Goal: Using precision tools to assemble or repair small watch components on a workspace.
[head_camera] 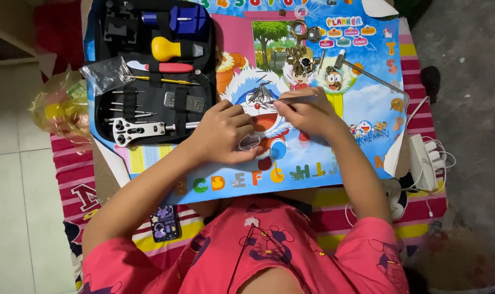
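Seen from overhead, near to far: a phone (165, 222) on the striped cloth (78, 185); left hand (221, 133) curled, fingers pressing a small clear round part (249, 144) onto the cartoon board (313, 163); right hand (307, 111) pinched shut around a thin metal tool (291, 99), its tip by tiny metal pieces (262, 93). Farther left, an open black tool case (152, 71); far, brass watch parts (301, 53).

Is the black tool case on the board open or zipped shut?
Open. The black tool case lies flat, its inside showing tools strapped in rows: a yellow-handled tool and a red-handled one.
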